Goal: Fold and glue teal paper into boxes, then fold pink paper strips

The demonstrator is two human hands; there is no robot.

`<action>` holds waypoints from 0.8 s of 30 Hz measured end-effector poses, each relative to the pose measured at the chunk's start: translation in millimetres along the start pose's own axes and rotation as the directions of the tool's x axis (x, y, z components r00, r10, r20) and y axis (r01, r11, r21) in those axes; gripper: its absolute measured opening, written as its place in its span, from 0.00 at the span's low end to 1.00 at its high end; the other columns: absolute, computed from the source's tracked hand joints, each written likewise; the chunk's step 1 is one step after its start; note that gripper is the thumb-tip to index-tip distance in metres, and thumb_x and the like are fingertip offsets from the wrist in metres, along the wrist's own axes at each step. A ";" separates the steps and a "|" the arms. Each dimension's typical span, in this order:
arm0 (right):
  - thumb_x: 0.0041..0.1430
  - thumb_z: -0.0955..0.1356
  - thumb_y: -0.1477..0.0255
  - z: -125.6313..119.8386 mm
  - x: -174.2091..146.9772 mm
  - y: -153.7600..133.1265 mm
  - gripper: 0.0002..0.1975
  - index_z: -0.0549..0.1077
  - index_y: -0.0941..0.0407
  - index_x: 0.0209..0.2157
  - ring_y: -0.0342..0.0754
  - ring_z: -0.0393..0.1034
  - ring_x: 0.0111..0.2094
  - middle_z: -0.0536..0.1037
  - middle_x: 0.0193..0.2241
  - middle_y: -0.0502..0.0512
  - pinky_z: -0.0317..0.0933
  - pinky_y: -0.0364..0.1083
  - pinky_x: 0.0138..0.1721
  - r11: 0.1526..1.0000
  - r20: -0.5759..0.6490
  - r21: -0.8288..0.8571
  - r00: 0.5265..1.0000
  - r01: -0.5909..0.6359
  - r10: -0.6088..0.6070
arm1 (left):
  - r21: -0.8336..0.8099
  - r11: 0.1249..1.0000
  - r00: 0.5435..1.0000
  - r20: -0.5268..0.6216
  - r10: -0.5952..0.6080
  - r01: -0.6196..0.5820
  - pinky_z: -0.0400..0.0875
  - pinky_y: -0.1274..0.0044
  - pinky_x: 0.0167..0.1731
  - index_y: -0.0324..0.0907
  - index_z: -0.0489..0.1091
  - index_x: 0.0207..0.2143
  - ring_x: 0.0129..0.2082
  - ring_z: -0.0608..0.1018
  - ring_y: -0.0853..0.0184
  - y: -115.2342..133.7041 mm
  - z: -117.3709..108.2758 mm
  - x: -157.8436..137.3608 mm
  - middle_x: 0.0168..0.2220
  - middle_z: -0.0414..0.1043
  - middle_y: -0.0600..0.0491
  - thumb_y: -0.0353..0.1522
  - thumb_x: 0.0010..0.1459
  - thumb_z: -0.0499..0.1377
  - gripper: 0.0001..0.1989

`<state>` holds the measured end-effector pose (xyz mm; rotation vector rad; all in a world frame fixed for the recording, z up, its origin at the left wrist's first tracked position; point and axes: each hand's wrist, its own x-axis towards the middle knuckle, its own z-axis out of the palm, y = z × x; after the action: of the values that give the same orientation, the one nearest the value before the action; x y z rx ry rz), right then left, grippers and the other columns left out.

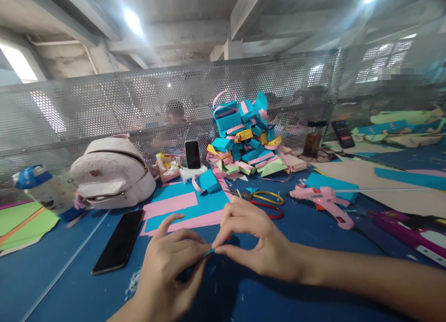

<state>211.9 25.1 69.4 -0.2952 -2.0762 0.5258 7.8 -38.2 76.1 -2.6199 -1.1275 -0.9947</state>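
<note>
A small piece of blue paper (209,253) shows as a thin edge between my fingertips, low over the blue table. My left hand (170,261) pinches it between thumb and forefinger, the other fingers raised. From the right, my right hand (249,238) pinches its other end with thumb and forefinger; most of the paper is hidden. Just beyond my hands lie blue and pink paper sheets (174,205) and a pair of scissors (268,198) with yellow and red handles. A pink glue gun (325,201) with a glue stick in its back rests to the right.
A pile of folded blue, pink and yellow paper pieces (228,123) stands against the perforated metal screen (139,96). Left are a black phone (120,240), a pale backpack (114,173) and a bottle (49,192). A purple glue gun (411,231) lies at right.
</note>
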 end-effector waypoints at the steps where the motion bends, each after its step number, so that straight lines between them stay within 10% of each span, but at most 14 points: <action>1: 0.57 0.73 0.75 0.4 0.3 -0.7 0.03 0.77 0.56 0.30 0.45 0.65 0.33 0.72 0.28 0.49 0.57 0.46 0.37 0.999 -0.003 0.038 1.000 -0.027 0.027 | -0.017 1.000 1.000 -0.022 0.000 0.000 0.56 0.64 0.56 0.47 0.73 0.38 0.31 0.80 0.68 0.5 0.4 -0.2 0.29 0.80 0.60 0.20 0.56 0.57 0.14; 8: 0.57 0.72 0.79 -8.8 8.7 -6.6 0.05 0.76 0.57 0.28 0.44 0.65 0.32 0.71 0.27 0.49 0.57 0.44 0.35 0.963 -0.029 0.206 0.982 -0.176 0.186 | -0.054 0.998 0.997 -0.077 0.009 -0.013 0.56 0.64 0.55 0.47 0.74 0.41 0.31 0.80 0.69 -1.4 -0.1 -1.7 0.30 0.80 0.60 0.20 0.56 0.57 0.15; 24: 0.57 0.74 0.76 -2.9 0.5 -2.6 0.02 0.78 0.56 0.31 0.44 0.64 0.34 0.72 0.28 0.48 0.56 0.46 0.40 1.000 -0.024 0.031 1.000 0.000 0.001 | -0.063 0.998 0.999 -0.043 -0.001 -0.002 0.54 0.65 0.57 0.48 0.74 0.44 0.31 0.79 0.70 -0.5 -1.9 -1.5 0.29 0.79 0.62 0.20 0.56 0.58 0.17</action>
<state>214.1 23.7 72.4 -0.2832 -2.0427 0.5513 5.7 -39.4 76.6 -2.6332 -1.1037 -1.0986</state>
